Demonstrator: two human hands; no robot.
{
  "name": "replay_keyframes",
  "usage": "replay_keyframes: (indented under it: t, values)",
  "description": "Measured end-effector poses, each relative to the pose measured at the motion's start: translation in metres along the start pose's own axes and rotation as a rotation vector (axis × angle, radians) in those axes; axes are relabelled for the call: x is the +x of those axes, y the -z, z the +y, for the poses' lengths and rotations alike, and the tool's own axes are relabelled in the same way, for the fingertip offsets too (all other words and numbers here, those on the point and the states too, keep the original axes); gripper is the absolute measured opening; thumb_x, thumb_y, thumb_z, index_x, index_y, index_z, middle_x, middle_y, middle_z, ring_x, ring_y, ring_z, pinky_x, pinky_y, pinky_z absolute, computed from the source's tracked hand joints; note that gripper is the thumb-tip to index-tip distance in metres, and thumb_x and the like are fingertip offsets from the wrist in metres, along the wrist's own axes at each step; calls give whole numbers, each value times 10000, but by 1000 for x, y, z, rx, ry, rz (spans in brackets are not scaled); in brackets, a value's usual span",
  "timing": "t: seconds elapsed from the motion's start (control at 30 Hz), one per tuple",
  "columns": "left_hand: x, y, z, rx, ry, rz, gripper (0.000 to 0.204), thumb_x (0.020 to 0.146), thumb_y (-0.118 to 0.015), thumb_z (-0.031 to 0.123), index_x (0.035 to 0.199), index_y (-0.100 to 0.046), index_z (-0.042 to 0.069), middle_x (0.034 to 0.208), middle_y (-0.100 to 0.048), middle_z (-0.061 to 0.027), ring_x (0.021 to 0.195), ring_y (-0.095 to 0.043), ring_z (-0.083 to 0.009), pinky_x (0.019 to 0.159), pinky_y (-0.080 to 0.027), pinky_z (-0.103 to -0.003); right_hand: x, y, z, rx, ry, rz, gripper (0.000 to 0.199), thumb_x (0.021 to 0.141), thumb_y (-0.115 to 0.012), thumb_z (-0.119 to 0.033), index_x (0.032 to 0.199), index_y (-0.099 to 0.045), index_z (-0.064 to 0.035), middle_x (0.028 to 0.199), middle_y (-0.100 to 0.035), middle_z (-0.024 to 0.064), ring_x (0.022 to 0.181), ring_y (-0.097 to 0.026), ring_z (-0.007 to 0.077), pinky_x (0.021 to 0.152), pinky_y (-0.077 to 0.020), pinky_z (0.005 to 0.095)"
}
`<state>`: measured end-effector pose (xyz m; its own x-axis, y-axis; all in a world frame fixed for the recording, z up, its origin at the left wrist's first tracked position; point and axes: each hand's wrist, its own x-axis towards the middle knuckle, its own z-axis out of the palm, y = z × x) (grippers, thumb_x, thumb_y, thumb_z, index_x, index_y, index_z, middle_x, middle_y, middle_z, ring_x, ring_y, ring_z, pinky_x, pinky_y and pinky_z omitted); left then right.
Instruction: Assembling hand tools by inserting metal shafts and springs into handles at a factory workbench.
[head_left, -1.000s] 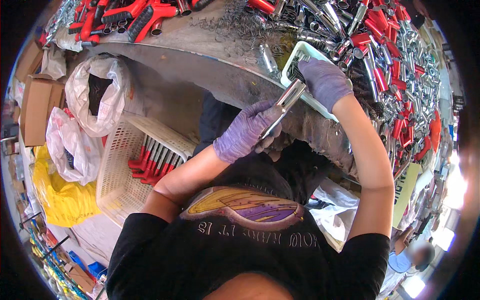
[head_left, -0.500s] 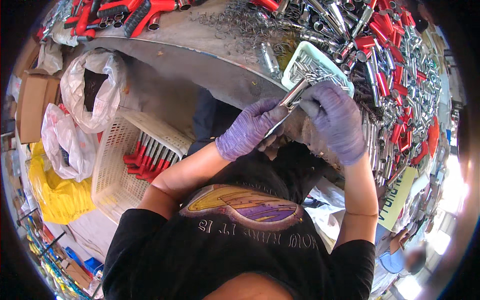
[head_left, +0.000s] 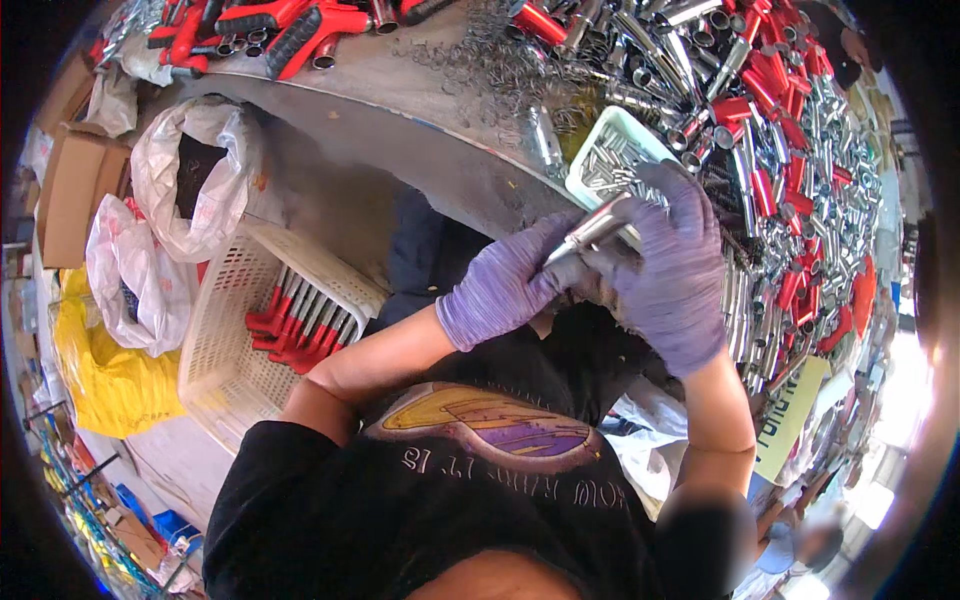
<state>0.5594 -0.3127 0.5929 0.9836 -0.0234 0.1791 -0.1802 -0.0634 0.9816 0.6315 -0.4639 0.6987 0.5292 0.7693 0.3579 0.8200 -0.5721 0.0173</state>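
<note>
A shiny metal tube (head_left: 592,228) sits tilted between my two gloved hands, in front of the bench edge. My left hand (head_left: 505,285), in a purple-grey knit glove, is closed around its lower end. My right hand (head_left: 672,275), gloved the same way, curls its fingers over the upper end; its fingertips are partly hidden. Just beyond the right hand stands a pale green tray (head_left: 582,178) holding many small metal pins (head_left: 612,165).
Loose springs (head_left: 480,65), chromed tubes and red parts (head_left: 765,60) crowd the bench. Red-and-black handles (head_left: 315,35) lie at far left. Below left, a white plastic crate (head_left: 215,340) holds red-handled pieces (head_left: 305,325), beside white sacks (head_left: 145,280) and a yellow bag (head_left: 110,370).
My right hand has come down and closed over the upper end of the tube, after being above it near the tray. The tube now lies flatter.
</note>
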Motion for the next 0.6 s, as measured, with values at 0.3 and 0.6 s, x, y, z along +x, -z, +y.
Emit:
replay_keyframes:
  t: [0.3,0.6]
  values:
    - [15,24,6,243,-206,-99,550,864,-611,380,1297,-442,86,1037,-614,-199,938,-631,-341,768,-501,-403,45,15,35,602,-154,-394,279,797,-663,-270,1000,-649,-79,927,-632,122,854,-633,307,754,-510,376]
    - [16,34,17,-254,41,-135,450,907,-597,330,1201,-446,23,902,-483,-33,811,-456,-112,728,-435,-272,201,-126,57,-228,-146,-21,442,817,-613,-458,1042,-593,-78,1104,-587,170,976,-612,327,809,-498,415]
